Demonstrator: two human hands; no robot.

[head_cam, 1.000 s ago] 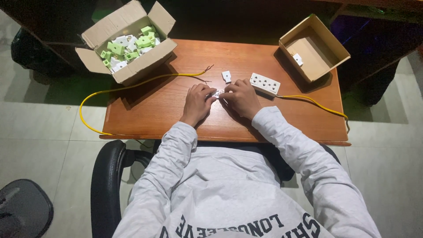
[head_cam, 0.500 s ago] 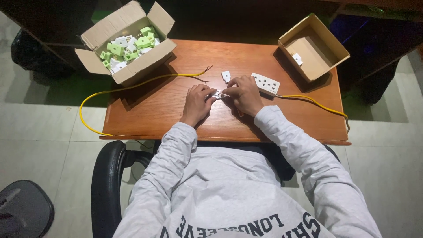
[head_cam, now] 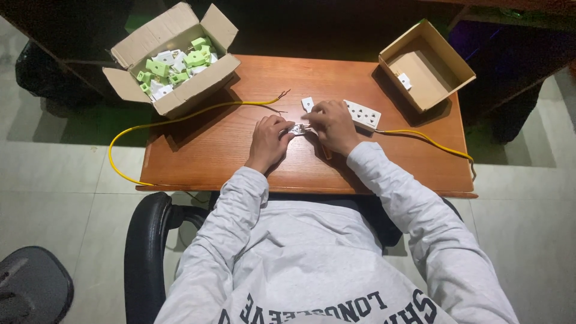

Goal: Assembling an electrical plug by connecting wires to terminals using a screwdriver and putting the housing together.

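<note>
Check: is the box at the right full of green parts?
No, the right box holds just one small white piece; the green parts fill the left box.

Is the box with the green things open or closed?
Open. The cardboard box at the table's far left has all its flaps folded outward, so the green and white plastic parts piled inside show from above.

Light falls from above, even and moderately bright across the middle of the frame, where the wooden surface (head_cam: 240,144) shows a soft sheen without hard glare. The top edge and both upper corners sink into near black. The open cardboard boxes (head_cam: 180,96) cast short, soft shadows. Focus is fairly sharp centrally; wide-angle distortion bends and stretches the frame's edges.
</note>
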